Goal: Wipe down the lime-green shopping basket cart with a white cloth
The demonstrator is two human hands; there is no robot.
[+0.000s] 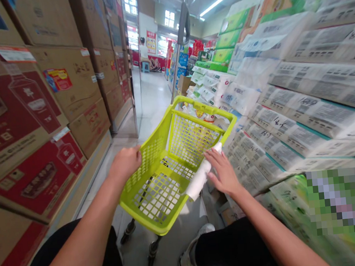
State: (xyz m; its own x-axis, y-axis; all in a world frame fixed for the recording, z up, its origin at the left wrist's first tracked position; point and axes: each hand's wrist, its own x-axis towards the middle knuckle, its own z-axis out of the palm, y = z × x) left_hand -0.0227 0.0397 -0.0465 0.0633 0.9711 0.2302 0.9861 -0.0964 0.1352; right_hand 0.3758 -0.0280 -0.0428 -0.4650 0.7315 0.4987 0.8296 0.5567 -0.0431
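A yellow-green plastic shopping cart [161, 228] with a lattice basket stands in front of me, turned at an angle. Its basket holds nothing I can make out. My left hand [129, 163] is curled at the cart's left rim, fingers bent, and hides the part of the rim under it. A white roll-like wrapping [197, 181] lies along the right rim. Against its upper part rests my right hand [221, 168], with the fingers apart and the palm not closed round it.
Stacked cardboard boxes [65, 81] line the left side. White paper packs [276, 119] are piled on the right, with green packs [291, 205] lower down. A metal pole [178, 57] rises beyond the cart. Farther down the aisle, a person [143, 50] is by a blue stool [145, 66].
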